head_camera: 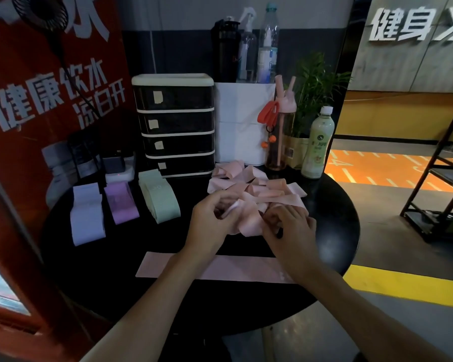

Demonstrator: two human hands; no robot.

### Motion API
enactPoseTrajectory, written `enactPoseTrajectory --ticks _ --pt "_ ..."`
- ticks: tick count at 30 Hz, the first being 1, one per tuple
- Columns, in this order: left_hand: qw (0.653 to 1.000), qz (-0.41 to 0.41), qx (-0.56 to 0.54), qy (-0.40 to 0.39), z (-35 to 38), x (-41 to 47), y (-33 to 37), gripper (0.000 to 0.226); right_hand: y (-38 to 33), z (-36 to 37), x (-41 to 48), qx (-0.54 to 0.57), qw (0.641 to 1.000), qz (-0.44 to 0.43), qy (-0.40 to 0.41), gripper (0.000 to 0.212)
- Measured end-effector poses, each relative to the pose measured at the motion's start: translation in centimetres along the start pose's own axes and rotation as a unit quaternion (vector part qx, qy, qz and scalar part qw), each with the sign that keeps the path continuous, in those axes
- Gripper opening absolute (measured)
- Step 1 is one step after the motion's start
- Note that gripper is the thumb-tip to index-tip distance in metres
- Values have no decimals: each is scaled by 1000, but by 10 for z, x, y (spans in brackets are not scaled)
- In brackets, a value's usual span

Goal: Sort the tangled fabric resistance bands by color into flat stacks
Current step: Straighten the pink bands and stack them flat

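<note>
A tangle of pink fabric bands (249, 186) lies at the middle right of the round black table (115, 270). My left hand (212, 218) pinches a pink band at the tangle's near edge. My right hand (290, 231) grips the same pile just to the right. One pink band (233, 267) lies flat across the table in front, partly hidden by my forearms. On the left sit three flat stacks: pale lavender (87, 218), purple (122, 202) and mint green (160, 197).
A black drawer unit (175, 124) and a white box (242, 121) stand behind the bands. Bottles (317, 145), a pink straw cup (281, 137) and a potted plant (314, 95) crowd the back right. A power strip with a charger (118, 165) sits at the back left.
</note>
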State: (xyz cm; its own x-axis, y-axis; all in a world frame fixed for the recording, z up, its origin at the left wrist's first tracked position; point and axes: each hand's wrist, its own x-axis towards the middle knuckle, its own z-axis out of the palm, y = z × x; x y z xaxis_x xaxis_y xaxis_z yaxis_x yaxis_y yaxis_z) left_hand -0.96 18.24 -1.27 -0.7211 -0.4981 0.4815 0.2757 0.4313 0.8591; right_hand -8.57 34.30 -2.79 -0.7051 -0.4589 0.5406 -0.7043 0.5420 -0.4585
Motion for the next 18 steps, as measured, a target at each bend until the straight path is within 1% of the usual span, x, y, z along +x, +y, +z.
enactPoseTrajectory --ticks 4,6,8,11,12,14,18 --pt "999 36 3 0 -10 19 18 17 -1 -11 8 2 1000 14 -19 14" --pt "998 58 3 7 -15 28 31 16 -8 -21 15 64 997 32 -28 23" --pt "997 79 -6 5 -20 37 46 17 -20 -33 22 140 990 29 -18 31" --pt "995 95 -22 -9 -27 46 67 17 -44 -52 38 242 970 14 -33 24" --pt "994 102 -23 -14 -29 48 75 17 -51 -58 44 254 966 5 -37 27" --pt "993 118 -21 -19 -33 53 89 17 -61 -65 55 242 970 -17 -22 33" --pt "989 141 -30 -13 -42 62 113 17 -76 -75 74 273 962 -22 13 33"
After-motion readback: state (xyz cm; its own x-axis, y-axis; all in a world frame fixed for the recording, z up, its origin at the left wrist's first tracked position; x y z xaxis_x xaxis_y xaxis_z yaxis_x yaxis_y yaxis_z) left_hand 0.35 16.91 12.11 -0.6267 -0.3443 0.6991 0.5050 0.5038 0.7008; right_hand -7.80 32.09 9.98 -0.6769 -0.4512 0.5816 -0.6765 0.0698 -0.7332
